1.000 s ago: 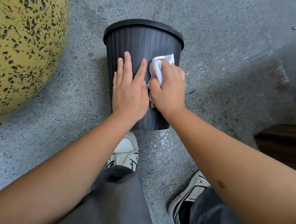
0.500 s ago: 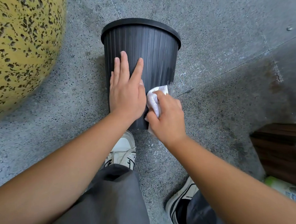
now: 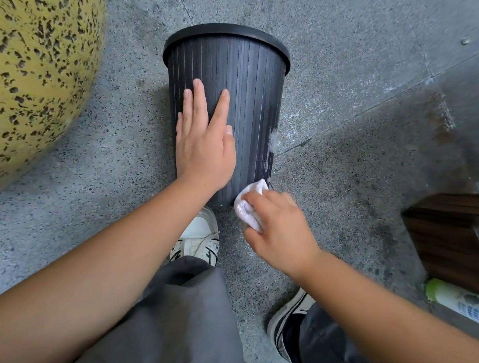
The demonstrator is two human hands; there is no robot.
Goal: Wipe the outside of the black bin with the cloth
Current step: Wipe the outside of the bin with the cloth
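Observation:
A black ribbed bin (image 3: pixel 250 96) lies on its side on the grey floor, its rim pointing away from me. My left hand (image 3: pixel 205 144) rests flat on its upper side with straight fingers. My right hand (image 3: pixel 280 229) grips a bunched white cloth (image 3: pixel 248 206) at the bin's near bottom corner. A pale smear (image 3: pixel 272 145) shows on the bin's right side.
A large yellow speckled boulder-like object (image 3: pixel 27 76) fills the upper left. A dark wooden box (image 3: pixel 460 238) and a white bottle with a green cap (image 3: pixel 464 305) lie at the right. My two shoes (image 3: pixel 200 240) stand just below the bin.
My right hand has drawn the cloth down the bin's side from near the rim to its bottom end. My left hand has stayed flat on the bin.

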